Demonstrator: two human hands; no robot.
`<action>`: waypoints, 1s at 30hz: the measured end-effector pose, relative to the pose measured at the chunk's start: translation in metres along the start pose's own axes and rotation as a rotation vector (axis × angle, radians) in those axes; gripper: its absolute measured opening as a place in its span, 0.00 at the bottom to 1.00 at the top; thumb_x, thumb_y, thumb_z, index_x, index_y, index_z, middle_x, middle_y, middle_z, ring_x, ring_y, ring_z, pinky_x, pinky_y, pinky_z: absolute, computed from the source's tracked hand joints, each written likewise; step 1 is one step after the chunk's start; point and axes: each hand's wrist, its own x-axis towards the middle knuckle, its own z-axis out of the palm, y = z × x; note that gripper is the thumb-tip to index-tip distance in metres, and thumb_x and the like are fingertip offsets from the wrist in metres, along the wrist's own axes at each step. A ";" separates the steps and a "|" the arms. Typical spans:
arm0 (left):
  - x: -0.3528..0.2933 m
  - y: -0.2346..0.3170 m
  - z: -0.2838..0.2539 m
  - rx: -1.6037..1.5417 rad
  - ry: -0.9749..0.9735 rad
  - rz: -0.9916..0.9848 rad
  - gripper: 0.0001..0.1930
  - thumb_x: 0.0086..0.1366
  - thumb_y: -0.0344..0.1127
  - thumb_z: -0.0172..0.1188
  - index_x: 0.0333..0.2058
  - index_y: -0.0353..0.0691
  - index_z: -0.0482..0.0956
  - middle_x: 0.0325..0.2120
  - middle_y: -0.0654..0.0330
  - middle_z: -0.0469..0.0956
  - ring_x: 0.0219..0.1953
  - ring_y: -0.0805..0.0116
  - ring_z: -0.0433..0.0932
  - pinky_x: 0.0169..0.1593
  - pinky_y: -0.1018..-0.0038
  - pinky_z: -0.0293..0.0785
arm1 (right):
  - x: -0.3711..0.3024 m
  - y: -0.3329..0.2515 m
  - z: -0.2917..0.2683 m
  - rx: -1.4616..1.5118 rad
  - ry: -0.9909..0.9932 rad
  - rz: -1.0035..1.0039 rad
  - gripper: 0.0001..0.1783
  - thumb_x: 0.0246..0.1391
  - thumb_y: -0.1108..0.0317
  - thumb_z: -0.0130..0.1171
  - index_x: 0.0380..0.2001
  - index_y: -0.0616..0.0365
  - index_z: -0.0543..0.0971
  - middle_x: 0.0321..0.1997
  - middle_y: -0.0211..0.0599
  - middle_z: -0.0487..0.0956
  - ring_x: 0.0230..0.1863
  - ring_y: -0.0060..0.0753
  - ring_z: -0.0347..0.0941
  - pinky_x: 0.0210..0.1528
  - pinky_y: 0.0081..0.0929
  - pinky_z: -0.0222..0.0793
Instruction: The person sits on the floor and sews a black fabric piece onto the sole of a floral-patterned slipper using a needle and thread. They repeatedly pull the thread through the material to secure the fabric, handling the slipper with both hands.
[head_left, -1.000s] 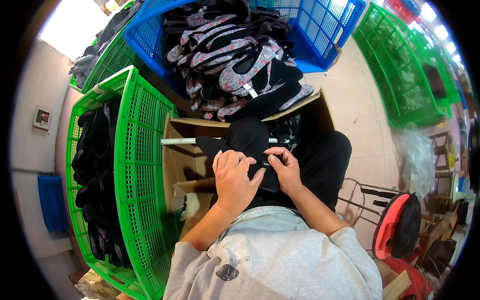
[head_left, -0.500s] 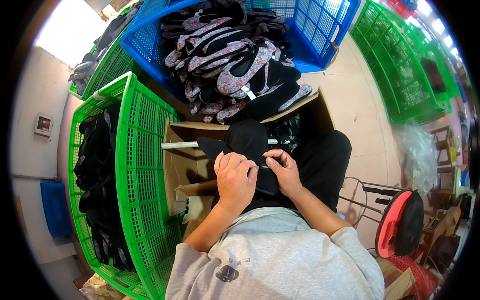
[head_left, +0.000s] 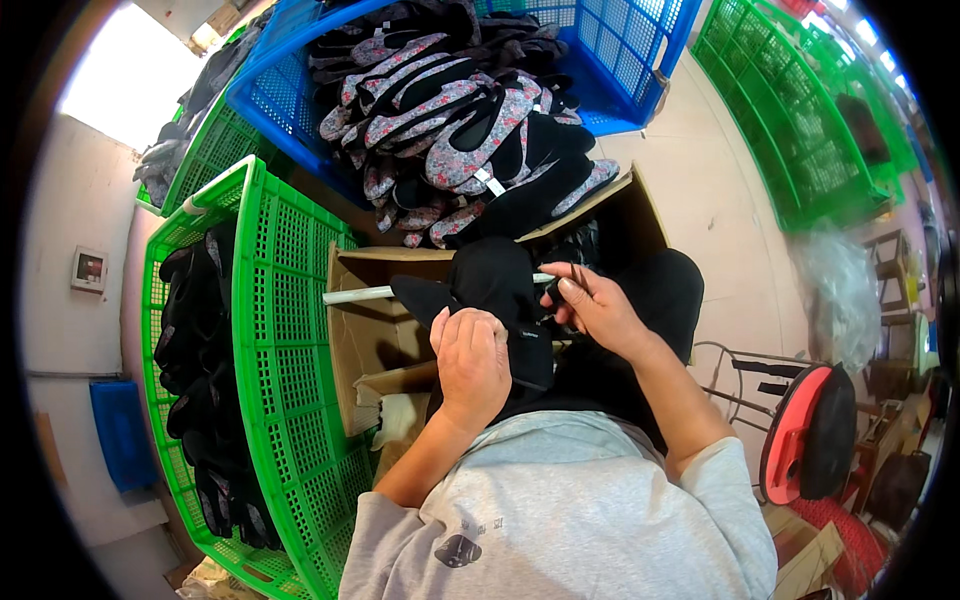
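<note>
Over my lap and a white rod [head_left: 358, 295] lies a black cloth piece [head_left: 528, 358], like a slipper, with a small label on its side. My left hand [head_left: 472, 360] is closed on its near left part, the fingers curled into the cloth. To the right of the cloth, slightly raised and apart from it, my right hand [head_left: 603, 312] pinches a small dark tool. It looks like thread snips, mostly hidden by the fingers. An open cardboard box [head_left: 385, 252] stands beneath the rod and around my knees.
Ahead, a blue crate [head_left: 625, 85] holds a heap of floral and black slippers [head_left: 480, 140]. A tall green crate [head_left: 290, 370] with black slippers stands close on my left. Further green crates [head_left: 790, 110] are at the far right, and a red-and-black round seat [head_left: 800, 430] is nearby.
My right hand has let go of the cloth and moved right and slightly up, and the dark tool now shows in it. The left hand keeps its hold. The view has shifted slightly.
</note>
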 end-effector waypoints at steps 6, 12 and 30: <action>0.003 0.001 -0.002 0.007 -0.024 0.000 0.05 0.60 0.26 0.58 0.33 0.40 0.71 0.34 0.57 0.75 0.43 0.53 0.74 0.60 0.50 0.61 | -0.003 -0.025 -0.008 -0.559 -0.118 -0.150 0.23 0.70 0.54 0.48 0.57 0.59 0.67 0.37 0.42 0.82 0.40 0.40 0.78 0.42 0.34 0.72; 0.003 0.000 -0.002 0.003 -0.037 -0.013 0.06 0.59 0.26 0.58 0.32 0.40 0.70 0.34 0.57 0.75 0.43 0.53 0.74 0.60 0.50 0.61 | 0.001 -0.022 -0.011 -0.709 -0.156 -0.240 0.18 0.66 0.56 0.53 0.48 0.59 0.71 0.36 0.46 0.83 0.41 0.52 0.79 0.44 0.41 0.73; 0.003 -0.004 -0.001 0.009 -0.035 -0.026 0.03 0.62 0.28 0.57 0.32 0.41 0.71 0.34 0.57 0.76 0.43 0.53 0.75 0.60 0.50 0.61 | 0.006 -0.043 0.015 -1.139 -0.342 -0.397 0.12 0.59 0.60 0.61 0.38 0.55 0.77 0.27 0.41 0.79 0.32 0.46 0.79 0.34 0.41 0.71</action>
